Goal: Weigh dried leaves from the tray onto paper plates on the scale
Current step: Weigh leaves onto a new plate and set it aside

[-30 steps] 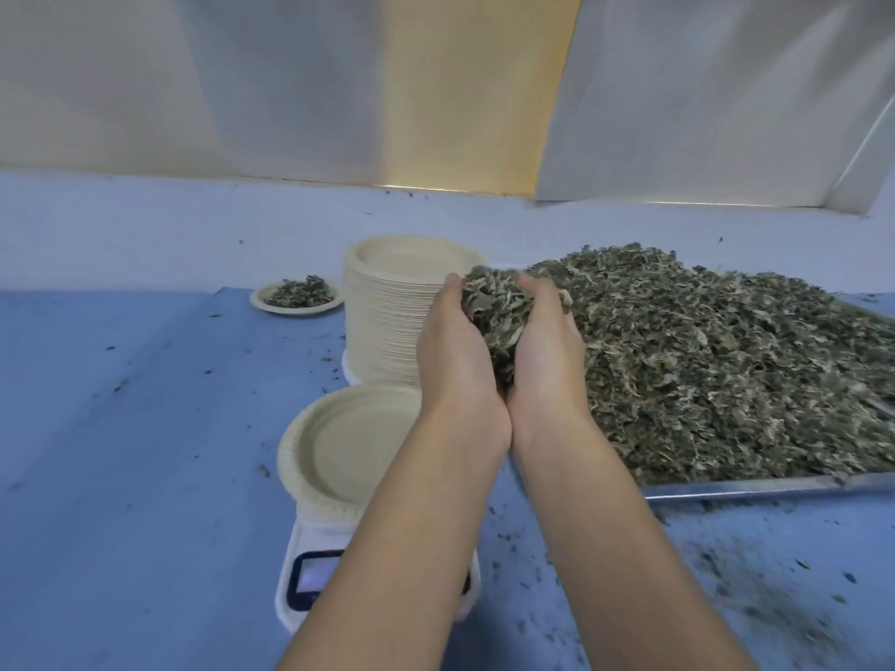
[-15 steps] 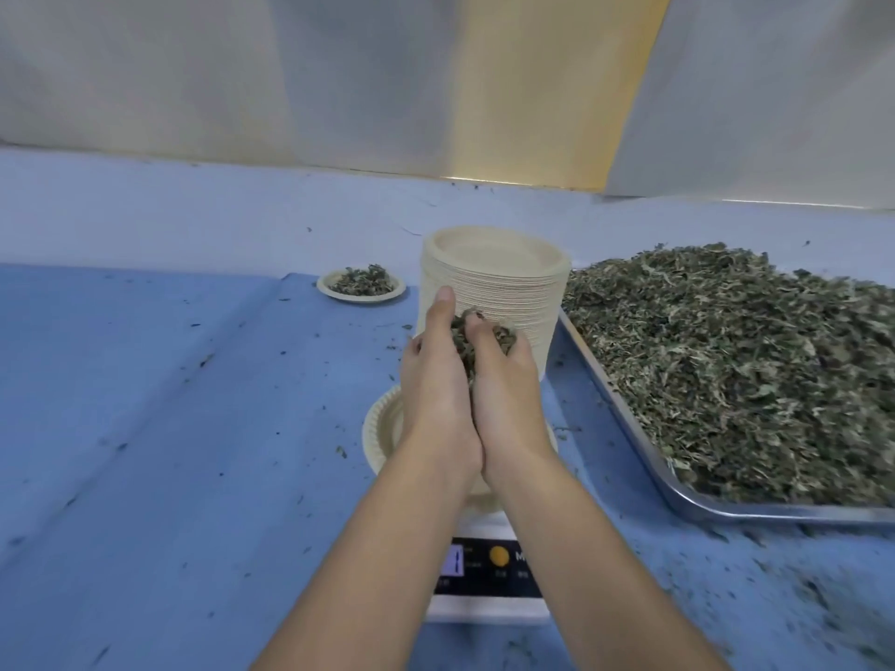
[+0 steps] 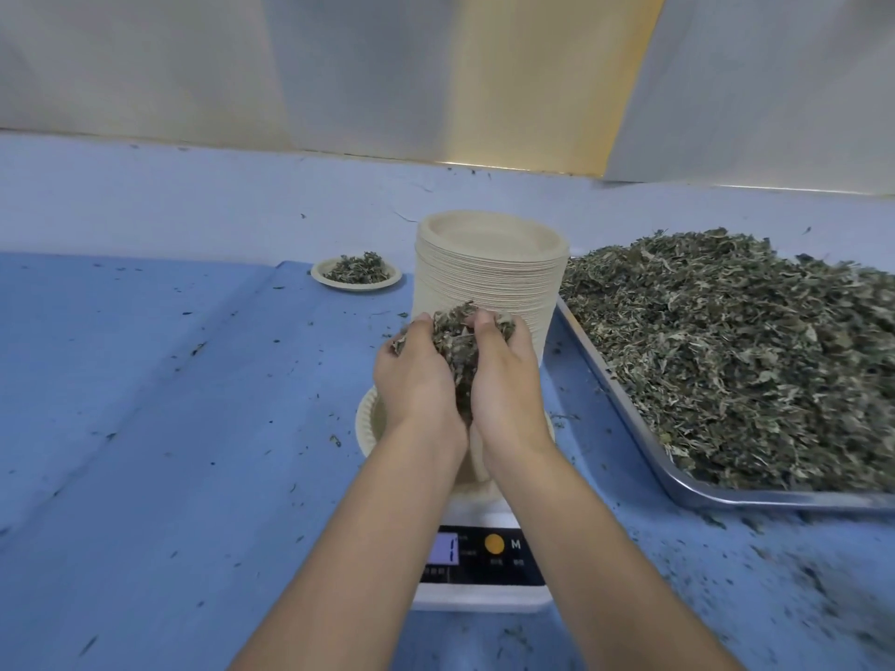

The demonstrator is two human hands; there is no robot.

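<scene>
My left hand point(image 3: 416, 380) and my right hand point(image 3: 506, 377) are cupped together, holding a clump of dried leaves point(image 3: 455, 339) between them. They hover just above a paper plate point(image 3: 366, 423) that sits on the white scale point(image 3: 479, 569); my hands and forearms hide most of the plate. The scale's display is lit. To the right, a metal tray point(image 3: 629, 414) holds a big heap of dried leaves point(image 3: 741, 351).
A tall stack of paper plates point(image 3: 489, 278) stands right behind my hands. Farther back on the left is a small paper plate with leaves point(image 3: 356, 271). Leaf crumbs litter the blue table cover point(image 3: 169, 404). A wall runs along the back.
My cupped hands carried the leaves leftward from above the tray to over the plate on the scale, then sank lower toward it. The leaves now show more between my hands.
</scene>
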